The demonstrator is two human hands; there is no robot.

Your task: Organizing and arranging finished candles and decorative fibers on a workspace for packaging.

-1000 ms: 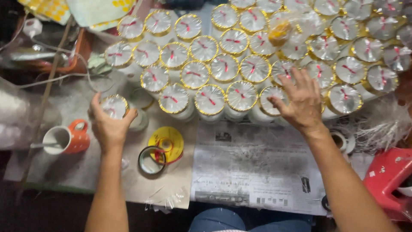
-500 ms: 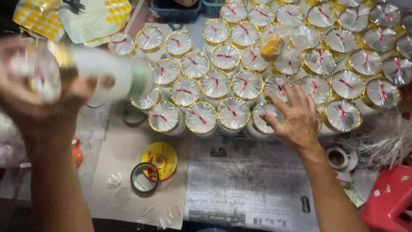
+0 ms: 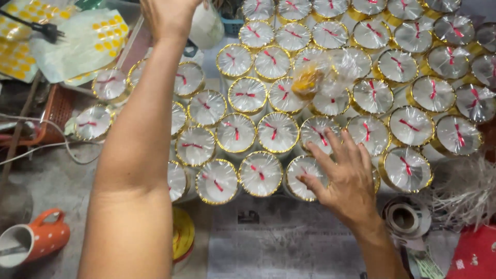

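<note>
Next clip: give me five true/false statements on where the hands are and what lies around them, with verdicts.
1. The left hand is raised over the far rows, at a white cup. True.
2. The right hand rests on the orange mug. False: it lies spread on the gold-rimmed cups in the near rows; the orange mug stands apart at the lower left.
3. A clear bag with something yellow inside lies on top of the cups. True.
4. The cup tops carry blue ties. False: the ties are red.
5. Newspaper lies under the right forearm. True.
</note>
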